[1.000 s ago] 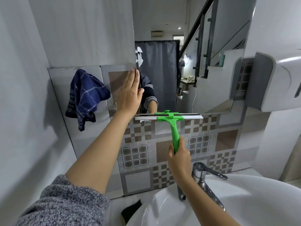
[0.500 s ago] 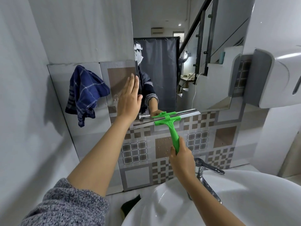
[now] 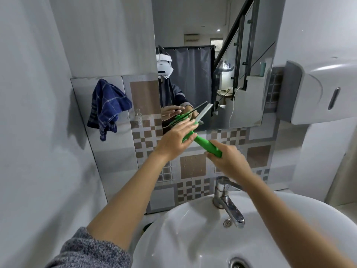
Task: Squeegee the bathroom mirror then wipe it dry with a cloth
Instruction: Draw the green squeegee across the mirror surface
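Note:
The mirror (image 3: 241,60) hangs on the wall above the sink. A green squeegee (image 3: 202,143) is held tilted in front of its lower edge, off the glass, blade end pointing up and right. My right hand (image 3: 228,159) grips the green handle. My left hand (image 3: 177,138) lies over the squeegee's head with the fingers stretched along the blade. A dark blue checked cloth (image 3: 107,106) hangs on the wall left of the mirror, away from both hands.
A white sink (image 3: 193,229) with a chrome tap (image 3: 228,200) sits below my arms. A white wall dispenser (image 3: 318,93) sticks out at the right. A small clear hook (image 3: 138,115) is on the patterned tiles. Something dark lies left of the sink (image 3: 146,227).
My left hand left the mirror and came down onto the squeegee's head. The squeegee came off the glass and tilted, its blade turning from level to slanted.

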A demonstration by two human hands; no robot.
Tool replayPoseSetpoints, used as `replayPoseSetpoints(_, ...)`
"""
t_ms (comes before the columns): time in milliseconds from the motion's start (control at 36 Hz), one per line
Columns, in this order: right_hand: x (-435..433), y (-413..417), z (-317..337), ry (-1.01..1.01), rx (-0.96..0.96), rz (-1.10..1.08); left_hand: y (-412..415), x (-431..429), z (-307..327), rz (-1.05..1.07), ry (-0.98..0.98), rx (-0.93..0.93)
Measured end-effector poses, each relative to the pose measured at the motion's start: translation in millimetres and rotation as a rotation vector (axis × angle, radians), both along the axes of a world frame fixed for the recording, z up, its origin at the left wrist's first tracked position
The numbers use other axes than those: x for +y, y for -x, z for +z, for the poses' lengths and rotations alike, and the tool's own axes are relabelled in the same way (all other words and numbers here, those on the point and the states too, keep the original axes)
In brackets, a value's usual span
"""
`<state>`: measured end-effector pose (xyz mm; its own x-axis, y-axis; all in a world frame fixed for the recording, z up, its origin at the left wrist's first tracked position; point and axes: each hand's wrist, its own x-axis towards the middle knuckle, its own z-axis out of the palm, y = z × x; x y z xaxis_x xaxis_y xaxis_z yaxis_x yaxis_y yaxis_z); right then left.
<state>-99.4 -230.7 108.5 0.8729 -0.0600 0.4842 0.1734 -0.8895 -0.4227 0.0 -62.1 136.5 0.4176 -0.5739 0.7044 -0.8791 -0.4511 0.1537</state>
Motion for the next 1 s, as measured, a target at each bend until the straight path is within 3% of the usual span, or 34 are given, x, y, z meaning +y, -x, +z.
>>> replayPoseSetpoints(194, -40.4, 11.8, 41.5, 0.251, 0.052, 0.141, 22.3, -8.3, -0.2, -0.068, -0.062, 0.001)
replayPoseSetpoints(444, -57.2, 13.4, 90.2, 0.474, 0.019, 0.196, 40.2, -13.8, 3.3, -0.033, -0.038, -0.219)
replayPoseSetpoints(639, -57.6, 3.3, 78.3, 0.394, -0.393, 0.163, 51.4, -31.6, -16.2, 0.078, 0.275, -0.097)
replayPoseSetpoints(722, -40.3, -7.8, 68.3, 0.281, -0.46, 0.133, 59.6, -32.0, -23.7, 0.175, 0.424, -0.059)
replayPoseSetpoints(833, 9.9, -13.0, 49.3, -0.055, -0.432, 0.155, 71.3, -21.9, -40.5, 0.317, 0.611, 0.02)
replayPoseSetpoints(1000, 84.8, -11.8, 23.8, -0.534, -0.248, 0.248, 83.2, -1.2, -72.0, 0.433, 0.669, 0.059)
